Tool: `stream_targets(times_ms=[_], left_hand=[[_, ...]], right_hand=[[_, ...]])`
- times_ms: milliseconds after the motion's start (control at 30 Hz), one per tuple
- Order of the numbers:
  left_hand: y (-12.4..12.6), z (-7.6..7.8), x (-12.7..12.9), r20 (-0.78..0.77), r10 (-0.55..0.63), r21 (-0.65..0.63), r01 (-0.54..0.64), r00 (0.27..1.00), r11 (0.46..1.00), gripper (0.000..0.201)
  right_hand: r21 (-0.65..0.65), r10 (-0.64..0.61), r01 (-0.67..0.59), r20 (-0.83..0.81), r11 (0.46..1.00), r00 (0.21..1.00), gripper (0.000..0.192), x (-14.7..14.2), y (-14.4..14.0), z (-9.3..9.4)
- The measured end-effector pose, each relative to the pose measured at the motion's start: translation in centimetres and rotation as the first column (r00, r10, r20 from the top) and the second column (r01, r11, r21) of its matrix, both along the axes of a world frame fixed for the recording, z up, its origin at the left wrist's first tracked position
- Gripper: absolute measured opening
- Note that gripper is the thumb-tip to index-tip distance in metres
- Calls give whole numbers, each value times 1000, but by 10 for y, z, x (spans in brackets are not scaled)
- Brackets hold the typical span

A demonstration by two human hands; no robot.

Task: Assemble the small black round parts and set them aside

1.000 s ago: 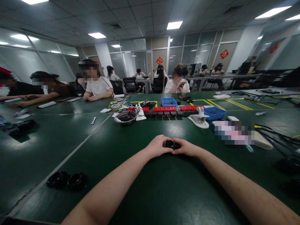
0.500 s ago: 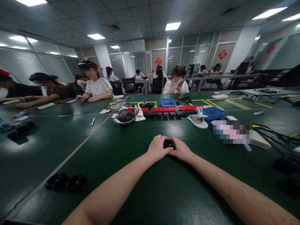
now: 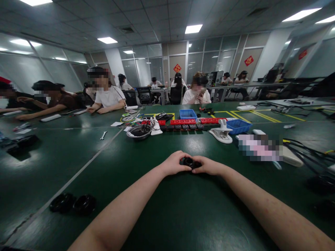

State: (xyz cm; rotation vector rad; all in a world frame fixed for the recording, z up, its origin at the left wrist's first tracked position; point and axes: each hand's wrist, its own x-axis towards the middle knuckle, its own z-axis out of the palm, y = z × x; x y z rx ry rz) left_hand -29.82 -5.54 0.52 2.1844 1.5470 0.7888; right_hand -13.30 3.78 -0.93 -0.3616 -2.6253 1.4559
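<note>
Over the green table, a glossy black ring-shaped part with a round opening is between my two hands. My left hand is closed around its left side, thumb in front and fingers over the back. On the other side my right hand pinches a dark portion next to the ring. Whether that portion is a separate piece or belongs to the ring cannot be made out. Two similar black rings, a left one and a right one, lie side by side at the lower left.
Beyond my hands stand a metal bowl, a red power strip, a white clamp stand and a blue tray. A wrench lies left. Black cables run along the right. Several people sit around the table.
My right hand has shifted slightly right, leaving more of the dark portion beside the ring visible. My left hand has opened out a little around the ring and moved slightly left.
</note>
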Motion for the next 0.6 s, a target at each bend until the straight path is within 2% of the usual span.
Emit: stream_targets(times_ms=[333,600], left_hand=[[-1,1,1,-5,12,-15,-12,1000,1000,41],[-4,1,7,-37,97,-1,-97,995,995,42]], right_hand=[[-54,-36,36,0,998,999,40,0,2,-4],[-46,-102,104,31,994,994,42,1,3,-9]])
